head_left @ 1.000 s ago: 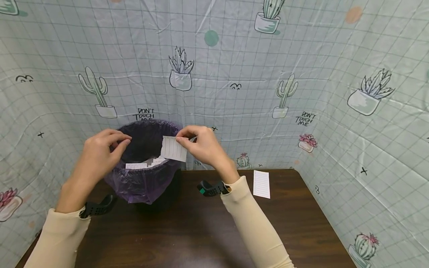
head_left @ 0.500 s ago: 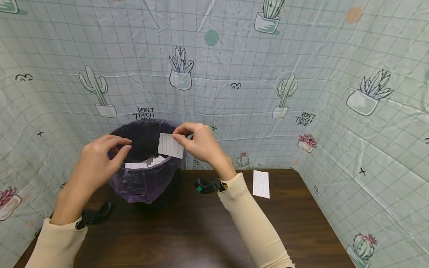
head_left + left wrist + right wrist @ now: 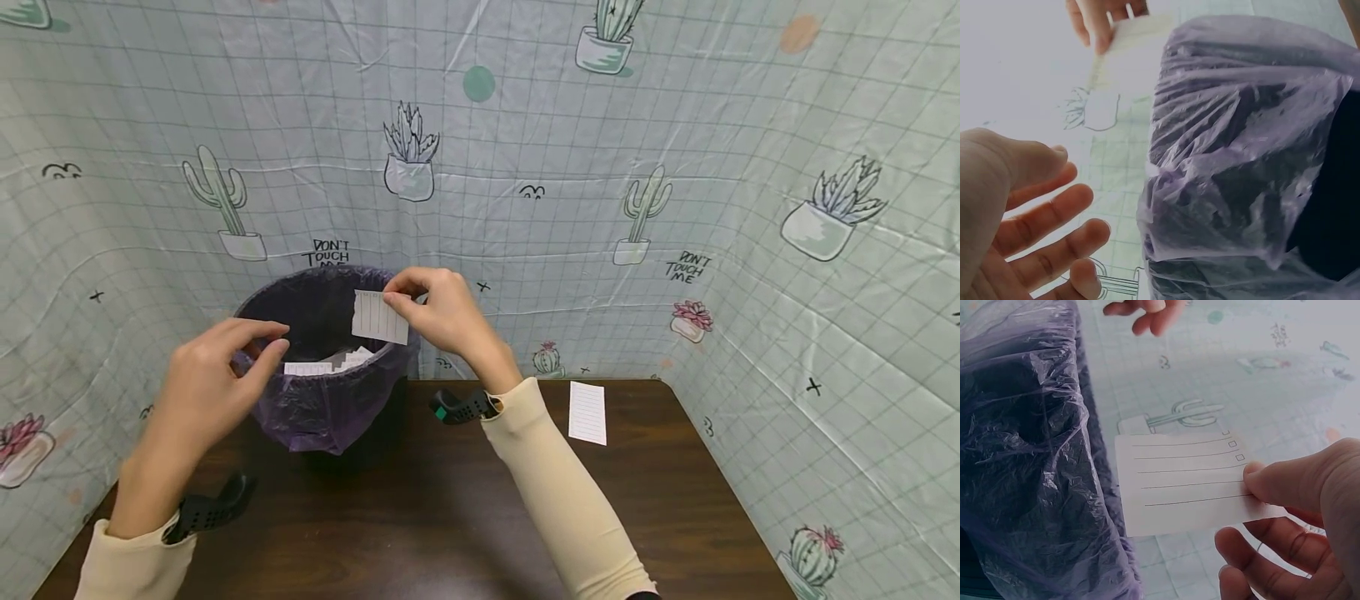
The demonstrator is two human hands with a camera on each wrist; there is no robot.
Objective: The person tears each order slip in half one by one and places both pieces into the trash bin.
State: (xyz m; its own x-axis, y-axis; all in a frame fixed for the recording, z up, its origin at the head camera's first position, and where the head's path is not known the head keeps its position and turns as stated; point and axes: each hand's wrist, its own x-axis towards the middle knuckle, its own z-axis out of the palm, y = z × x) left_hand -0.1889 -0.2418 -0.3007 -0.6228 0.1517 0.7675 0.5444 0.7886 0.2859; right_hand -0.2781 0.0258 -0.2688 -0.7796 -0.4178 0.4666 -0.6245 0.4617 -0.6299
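A piece of lined paper (image 3: 378, 318) is pinched between the thumb and fingers of my right hand (image 3: 442, 312), over the right rim of a bin (image 3: 330, 412) with a purple plastic liner. Checkboxes and ruled lines show on the paper (image 3: 1179, 484) in the right wrist view, and one of its edges looks torn in the head view. My left hand (image 3: 213, 367) hovers at the bin's left rim, thumb and fingers apart with nothing between them. Several white paper pieces (image 3: 307, 368) lie inside the bin.
Another lined sheet (image 3: 587, 412) lies on the dark wooden table (image 3: 465, 517), toward its back right. Behind and at both sides hangs a cactus-print sheet (image 3: 495, 133). Each wrist wears a black band (image 3: 210, 508).
My right hand has risen slightly and shifted left with the paper, farther over the bin. My left hand has lowered a little to the left, its thumb and fingers parting.
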